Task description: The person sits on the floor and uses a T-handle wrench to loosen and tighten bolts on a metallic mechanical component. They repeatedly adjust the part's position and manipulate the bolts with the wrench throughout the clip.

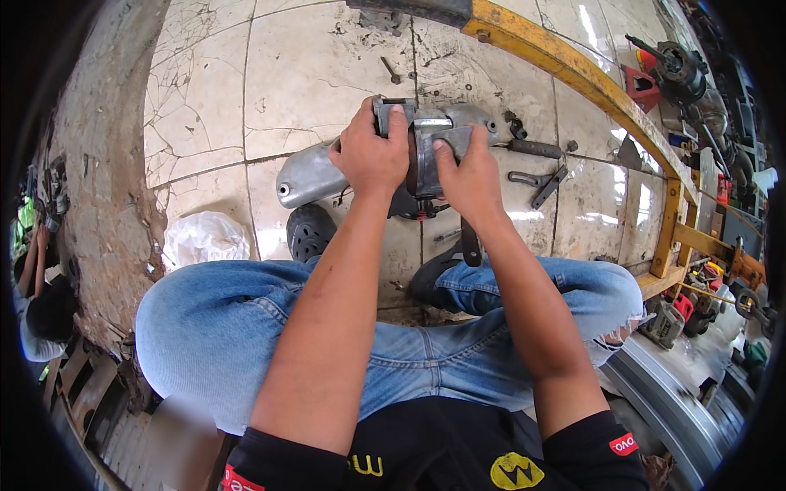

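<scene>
My left hand [372, 155] is closed round the left side of a grey metal housing [430, 164], its thumb pressed on the top. On the right side my right hand [471, 172] grips the same housing, thumb flat on its upper face. A dark gap runs down the middle between the two hands; I cannot tell whether it splits the housing into two pieces. Beneath the hands lies a long silver metal casing [307, 176], its middle hidden by them. A dark flat bar [471, 244] hangs or lies below my right hand; its upper end is hidden.
On the tiled floor are a bolt [391, 71], a black cylindrical handle [535, 148], a plier-like tool [528, 177] and a white plastic bag [206, 240]. A yellow metal frame [573, 65] curves along the right, with machine parts beyond. Another person [49, 311] sits far left.
</scene>
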`<state>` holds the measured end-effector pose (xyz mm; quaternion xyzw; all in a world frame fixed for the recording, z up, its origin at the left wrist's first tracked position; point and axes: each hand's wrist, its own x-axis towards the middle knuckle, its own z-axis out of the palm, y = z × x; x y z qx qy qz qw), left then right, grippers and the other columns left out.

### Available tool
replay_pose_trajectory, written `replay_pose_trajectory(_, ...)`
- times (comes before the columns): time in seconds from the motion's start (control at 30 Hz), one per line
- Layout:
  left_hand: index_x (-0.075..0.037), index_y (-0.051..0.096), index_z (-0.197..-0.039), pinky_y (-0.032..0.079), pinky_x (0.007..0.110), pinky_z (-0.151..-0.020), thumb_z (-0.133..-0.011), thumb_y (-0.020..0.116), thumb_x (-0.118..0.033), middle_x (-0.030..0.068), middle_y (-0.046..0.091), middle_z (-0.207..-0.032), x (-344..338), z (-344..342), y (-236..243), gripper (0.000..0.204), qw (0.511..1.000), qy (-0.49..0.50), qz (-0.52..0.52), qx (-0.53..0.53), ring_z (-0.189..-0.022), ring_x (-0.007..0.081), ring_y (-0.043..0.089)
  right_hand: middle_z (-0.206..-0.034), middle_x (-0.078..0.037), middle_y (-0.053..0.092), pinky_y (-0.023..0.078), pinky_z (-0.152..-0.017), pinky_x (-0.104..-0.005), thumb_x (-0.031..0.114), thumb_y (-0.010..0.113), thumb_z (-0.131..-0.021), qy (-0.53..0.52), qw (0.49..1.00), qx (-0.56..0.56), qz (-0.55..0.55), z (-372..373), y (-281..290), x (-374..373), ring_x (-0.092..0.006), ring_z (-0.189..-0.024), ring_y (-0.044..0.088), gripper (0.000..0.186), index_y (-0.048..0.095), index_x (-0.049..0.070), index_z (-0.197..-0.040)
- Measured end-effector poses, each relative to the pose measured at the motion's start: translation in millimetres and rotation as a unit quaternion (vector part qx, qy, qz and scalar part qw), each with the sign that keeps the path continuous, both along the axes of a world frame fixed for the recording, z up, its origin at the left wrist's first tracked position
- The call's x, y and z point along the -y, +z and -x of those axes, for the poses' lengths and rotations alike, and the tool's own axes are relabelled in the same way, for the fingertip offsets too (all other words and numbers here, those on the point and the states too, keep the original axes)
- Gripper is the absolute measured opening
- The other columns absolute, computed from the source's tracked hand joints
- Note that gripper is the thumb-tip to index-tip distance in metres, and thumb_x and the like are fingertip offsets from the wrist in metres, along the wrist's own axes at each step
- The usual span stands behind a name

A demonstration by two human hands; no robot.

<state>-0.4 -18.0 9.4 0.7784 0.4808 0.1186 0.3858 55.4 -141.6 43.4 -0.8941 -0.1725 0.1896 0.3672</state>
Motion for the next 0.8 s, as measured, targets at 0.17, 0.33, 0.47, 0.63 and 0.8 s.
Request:
replay_pose_trajectory(0.17,-0.016,0.060,-0.134,0.023,0.058,-0.108,-0.093,0.054,-0.053,0.0061,0.067,-0.126,-0.6,0.7,-2.1,0.054,1.000,-0.001,0.002,0.009,-0.121,0.0301,0.057,-0.086,-0.035,0.065,0.049,-0.075,-0.0575,0.025,0.063,-0.092,0.003,1.000,0.016,-0.003,8.7,4.8,-2.5,-0.0552,-0.084,0.063,0.044,0.043,-0.003,-0.119)
replay_pose_trajectory(0.33,-0.016,0.059,-0.134,0.023,0.059,-0.108,-0.093,0.054,-0.053,0.0062,0.066,-0.127,0.3,0.7,-2.6,0.055,1.000,-0.001,-0.002,0.007,-0.122,0.0303,0.057,-0.087,-0.035,0.066,0.049,-0.074,-0.0580,0.026,0.063,-0.093,-0.006,0.998,0.064,-0.020,7.6,-4.9,1.5,-0.0546,-0.083,0.063,0.045,0.043,-0.002,-0.120)
replay_pose_trajectory(0.47,-0.015,0.059,-0.134,0.023,0.058,-0.108,-0.093,0.054,-0.052,0.0063,0.067,-0.127,-1.4,-0.3,-0.8,0.056,1.000,-0.003,0.008,0.003,-0.121,0.0305,0.057,-0.087,-0.035,0.066,0.049,-0.075,-0.0576,0.026,0.063,-0.093,0.010,0.999,0.033,0.001,4.7,0.9,0.2,-0.0544,-0.084,0.063,0.044,0.043,-0.002,-0.121)
replay_pose_trajectory(0.63,-0.014,0.060,-0.133,0.023,0.058,-0.108,-0.093,0.054,-0.052,0.0065,0.067,-0.126,-0.8,0.1,-1.5,0.056,1.000,0.005,-0.006,0.016,-0.120,0.0306,0.058,-0.088,-0.034,0.066,0.050,-0.075,-0.0565,0.025,0.063,-0.093,0.006,1.000,0.006,0.008,10.9,4.2,-3.7,-0.0540,-0.085,0.064,0.045,0.042,-0.002,-0.123)
replay_pose_trajectory(0.8,-0.014,0.060,-0.134,0.024,0.057,-0.108,-0.093,0.054,-0.052,0.0068,0.067,-0.126,0.0,0.5,-0.2,0.056,1.000,-0.003,0.001,0.012,-0.120,0.0303,0.058,-0.088,-0.034,0.066,0.049,-0.075,-0.0574,0.025,0.063,-0.093,-0.015,0.999,0.028,-0.007,4.8,-4.3,2.0,-0.0544,-0.085,0.063,0.047,0.041,-0.002,-0.124)
